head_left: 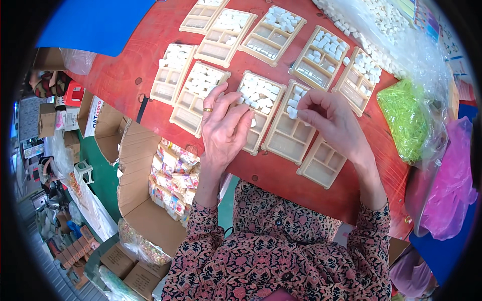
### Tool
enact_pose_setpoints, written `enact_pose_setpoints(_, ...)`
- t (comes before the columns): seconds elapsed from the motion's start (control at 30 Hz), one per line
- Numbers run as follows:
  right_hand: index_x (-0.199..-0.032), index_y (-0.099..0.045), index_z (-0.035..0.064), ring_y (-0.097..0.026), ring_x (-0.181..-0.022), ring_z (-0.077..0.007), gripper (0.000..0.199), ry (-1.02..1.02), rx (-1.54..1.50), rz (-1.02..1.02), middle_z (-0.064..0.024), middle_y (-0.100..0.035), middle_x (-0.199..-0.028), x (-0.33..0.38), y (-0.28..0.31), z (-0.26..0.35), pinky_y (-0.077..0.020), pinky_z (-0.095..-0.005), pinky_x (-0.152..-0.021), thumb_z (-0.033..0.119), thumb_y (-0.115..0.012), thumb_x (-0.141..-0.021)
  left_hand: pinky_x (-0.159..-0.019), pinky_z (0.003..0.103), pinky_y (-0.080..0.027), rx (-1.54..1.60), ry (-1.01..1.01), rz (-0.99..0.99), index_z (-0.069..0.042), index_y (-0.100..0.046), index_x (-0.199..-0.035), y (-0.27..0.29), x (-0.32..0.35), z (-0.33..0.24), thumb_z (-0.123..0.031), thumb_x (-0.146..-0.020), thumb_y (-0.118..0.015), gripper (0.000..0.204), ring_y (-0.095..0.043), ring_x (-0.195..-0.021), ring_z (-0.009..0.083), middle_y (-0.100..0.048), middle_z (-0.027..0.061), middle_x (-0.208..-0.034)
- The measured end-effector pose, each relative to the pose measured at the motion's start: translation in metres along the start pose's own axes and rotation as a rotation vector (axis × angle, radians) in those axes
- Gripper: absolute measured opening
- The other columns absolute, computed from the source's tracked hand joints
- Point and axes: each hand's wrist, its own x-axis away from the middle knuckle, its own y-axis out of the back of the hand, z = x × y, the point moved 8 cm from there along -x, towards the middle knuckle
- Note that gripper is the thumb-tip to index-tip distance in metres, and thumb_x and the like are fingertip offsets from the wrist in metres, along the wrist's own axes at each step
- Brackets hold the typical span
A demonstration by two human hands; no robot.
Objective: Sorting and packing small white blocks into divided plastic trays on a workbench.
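Small white marshmallow-like pieces fill the top compartments of several cream divided trays. My left hand (224, 125), a ring on one finger, hovers with bent, parted fingers between a marshmallow-filled tray (188, 120) and the tray (256, 138) to its right. A single white piece (253, 122) shows just by its thumb tip. My right hand (331, 120) is pinched over the upper part of another tray (286, 143), beside a few marshmallows (292, 111). What its fingertips hold, if anything, is hidden. A further tray (323, 163) sits below the right wrist, its visible compartments bare.
More marshmallow trays (272, 37) stand farther back on the red table (133, 60). A clear bag of marshmallows (359, 25) lies at far right, above green shredded filler (404, 118) and a pink plastic bag (452, 180). At left, an open carton (150, 220) holds small colourful packets (173, 175).
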Motion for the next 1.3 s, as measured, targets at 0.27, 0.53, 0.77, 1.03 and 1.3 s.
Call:
enact_pose_setpoints(0.27,-0.082,-0.056,-0.0047,-0.056,-0.07,-0.0325,0.007,0.108,0.263,-0.051,-0.0172,-0.057,-0.074,0.008,-0.007,0.01,-0.0444,-0.0394,-0.065,0.001,-0.06,-0.082,-0.093,0.044,-0.044,-0.049,-0.029,0.047,0.0,-0.068,-0.092,-0.001,-0.002,-0.006,-0.006,-0.073,-0.074,0.02,-0.052,-0.113,0.037,-0.061,0.0129,-0.103)
enact_pose_setpoints(0.53,-0.084,-0.057,-0.0036,-0.054,-0.069,-0.0285,0.007,0.199,0.384,-0.065,-0.0135,-0.053,-0.076,0.013,-0.016,0.02,-0.0418,-0.0373,-0.062,-0.001,-0.063,-0.081,-0.093,0.043,-0.044,-0.018,-0.016,0.018,0.0,-0.069,-0.091,0.0,-0.001,-0.004,-0.005,-0.073,-0.074,0.02,-0.053,-0.112,0.0365,-0.061,0.0128,-0.102)
enact_pose_setpoints(0.77,-0.085,-0.057,-0.0037,-0.054,-0.07,-0.0293,0.007,0.214,0.463,-0.078,-0.0138,-0.052,-0.076,0.012,-0.014,0.027,-0.0404,-0.0377,-0.061,0.0,-0.062,-0.082,-0.093,0.043,-0.044,-0.01,-0.009,-0.012,-0.001,-0.069,-0.091,0.003,0.001,-0.002,-0.004,-0.071,-0.073,0.021,-0.053,-0.111,0.0363,-0.061,0.0125,-0.102)
enact_pose_setpoints(1.03,-0.083,-0.058,-0.0034,-0.056,-0.079,-0.0385,0.006,0.159,0.458,-0.097,-0.0176,-0.056,-0.082,0.009,-0.003,0.028,-0.0429,-0.0447,-0.067,0.0,-0.062,-0.08,-0.098,0.046,-0.037,-0.082,0.064,0.123,-0.002,-0.069,-0.087,0.005,-0.001,-0.012,-0.005,-0.069,-0.075,0.019,-0.046,-0.118,0.0375,-0.058,0.0129,-0.106)
enact_pose_setpoints(1.3,-0.082,-0.057,-0.0028,-0.057,-0.078,-0.038,0.008,0.153,0.482,-0.065,-0.0172,-0.057,-0.082,0.016,-0.001,0.014,-0.0446,-0.0448,-0.068,0.0,-0.063,-0.077,-0.1,0.05,-0.034,-0.12,0.056,0.187,-0.002,-0.068,-0.08,0.003,-0.003,-0.016,-0.01,-0.067,-0.077,0.018,-0.043,-0.121,0.0376,-0.056,0.0138,-0.108)
